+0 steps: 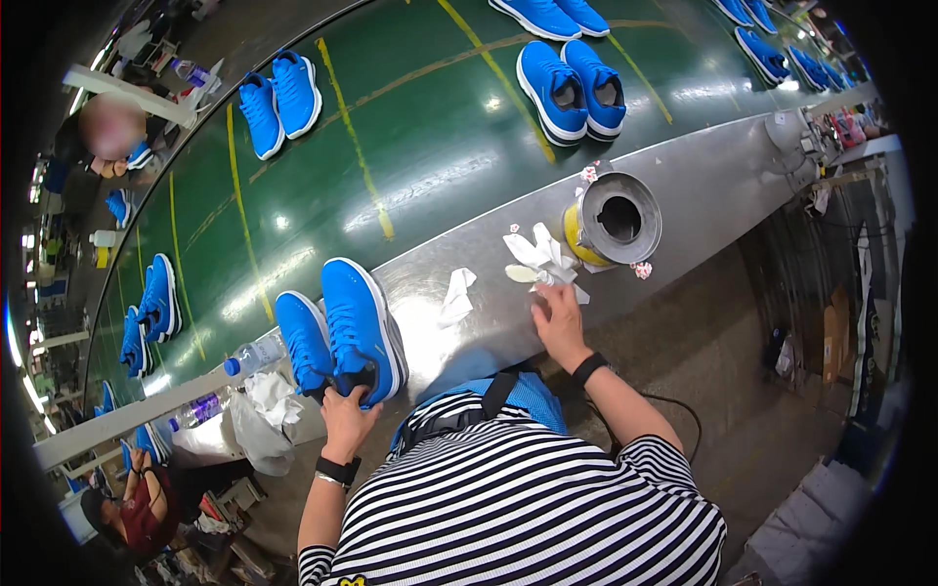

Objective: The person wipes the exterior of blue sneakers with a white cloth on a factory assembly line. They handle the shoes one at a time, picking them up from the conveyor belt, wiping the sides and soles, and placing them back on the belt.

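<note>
My left hand [349, 422] is at the heel end of a blue sneaker [354, 317] with a white sole, its fingers closed on the collar. The matching sneaker [306, 337] sits close against it on the left. Both shoes lie at the edge of the steel ledge, toes pointing away from me. My right hand [561, 327] reaches over the ledge, thumb and fingers apart, with its fingertips at a pile of crumpled white cloth scraps [535, 252]. Whether the fingertips touch the pile I cannot tell. Another white scrap [456, 297] lies between my hands.
A yellow can with a metal funnel-like top [650, 217] stands right of the scraps. Beyond the steel ledge [723, 176] runs a green conveyor belt [420, 137] carrying several pairs of blue sneakers [569, 93]. Clear bottles [256, 355] and a white plastic bag [259, 430] are at left. Other people are farther left.
</note>
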A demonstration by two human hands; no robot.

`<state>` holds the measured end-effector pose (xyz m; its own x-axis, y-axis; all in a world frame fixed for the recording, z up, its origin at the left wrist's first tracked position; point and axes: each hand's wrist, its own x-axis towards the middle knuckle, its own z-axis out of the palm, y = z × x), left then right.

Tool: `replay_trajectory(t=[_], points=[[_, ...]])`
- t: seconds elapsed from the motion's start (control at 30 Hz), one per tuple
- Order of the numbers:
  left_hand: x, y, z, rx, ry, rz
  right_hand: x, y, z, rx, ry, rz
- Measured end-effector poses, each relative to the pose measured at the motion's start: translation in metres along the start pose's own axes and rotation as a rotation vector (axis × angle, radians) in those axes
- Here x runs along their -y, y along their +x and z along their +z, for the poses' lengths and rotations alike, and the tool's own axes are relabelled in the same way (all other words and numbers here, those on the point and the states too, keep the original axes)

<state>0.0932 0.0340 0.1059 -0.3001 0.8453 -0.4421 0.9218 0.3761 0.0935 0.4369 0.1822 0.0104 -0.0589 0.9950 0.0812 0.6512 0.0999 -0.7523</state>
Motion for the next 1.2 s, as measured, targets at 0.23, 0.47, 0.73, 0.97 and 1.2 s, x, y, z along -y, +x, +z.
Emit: replay_trajectory(t=[0.23, 0.47, 0.73, 0.97, 1.2], points=[[0.023, 0.003, 0.003, 0.023, -0.067, 0.144, -0.009, -0.003, 0.005, -0.152, 0.198, 0.200], [0.037, 0.007, 0.008, 0.047, -0.070, 0.305, -0.001, -0.041, -0.004, -0.265, 0.285, 0.281], [0.038, 0.021, 0.007, 0.058, 0.043, 0.362, -0.028, -0.014, 0.046, -0.447, 0.134, 0.129], [0.040, 0.027, 0.023, 0.051, 0.069, 0.198, -0.096, -0.118, -0.013, -0.575, 0.676, 0.625], [0.115, 0.081, 0.056, 0.183, 0.226, 0.124, -0.241, -0.158, -0.015, -0.714, 0.965, 1.428]])
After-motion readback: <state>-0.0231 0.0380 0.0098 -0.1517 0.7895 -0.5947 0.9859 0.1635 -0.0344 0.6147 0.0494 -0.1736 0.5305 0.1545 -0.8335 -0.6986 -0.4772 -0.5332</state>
